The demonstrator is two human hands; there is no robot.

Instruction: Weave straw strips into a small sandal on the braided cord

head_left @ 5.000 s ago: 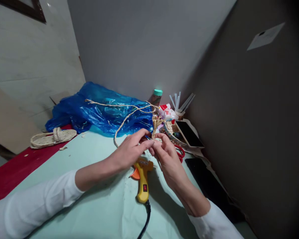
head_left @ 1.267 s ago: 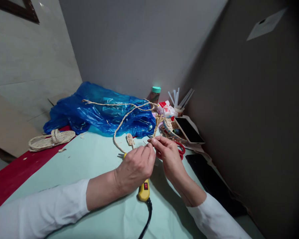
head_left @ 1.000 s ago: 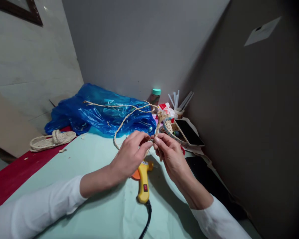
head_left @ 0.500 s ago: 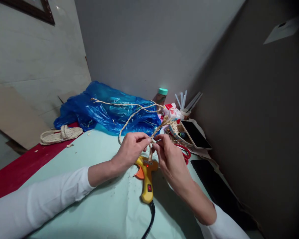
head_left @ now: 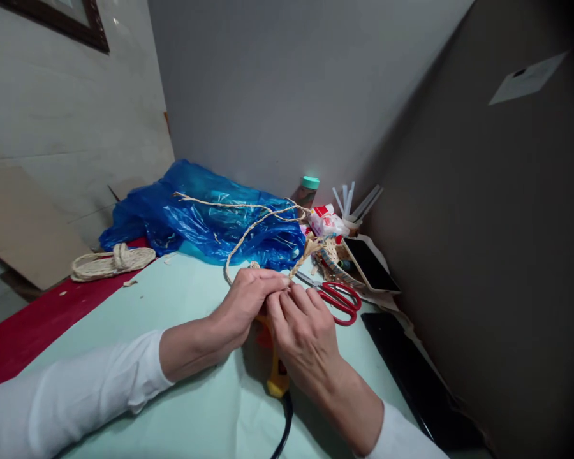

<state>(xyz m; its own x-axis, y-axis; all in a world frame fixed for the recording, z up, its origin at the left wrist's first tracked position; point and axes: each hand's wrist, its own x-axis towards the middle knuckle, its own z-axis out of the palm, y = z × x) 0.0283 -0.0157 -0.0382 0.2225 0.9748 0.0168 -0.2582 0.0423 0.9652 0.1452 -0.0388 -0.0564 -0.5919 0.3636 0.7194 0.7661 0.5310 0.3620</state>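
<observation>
- I see the left hand (head_left: 242, 303) closed in a pinch, thumb against fingers, on the straw braid (head_left: 298, 265).
- The right hand (head_left: 310, 331) presses up beside it, knuckles toward me and fingers curled; its fingertips are hidden, so I cannot tell what they grasp.
- The braid stands out above the meeting hands, slanting up and to the right, its frayed end near the woven basket (head_left: 332, 258); I cannot see its lower part.
- Under the hands I make out the yellow handle of a glue gun (head_left: 278, 386) on the pale green table cover (head_left: 210, 408), mostly covered by the right hand.
- Just right of the hands I have red-handled scissors (head_left: 326, 295), blades toward the braid.
- Behind, a thin twisted cord (head_left: 210, 203) loops over the blue plastic bag (head_left: 141, 213) and down behind the left hand.
- Well off to the left I see a straw sandal (head_left: 112, 262) on red cloth (head_left: 29, 335).
- A phone (head_left: 372, 264) leans at the basket's right.
</observation>
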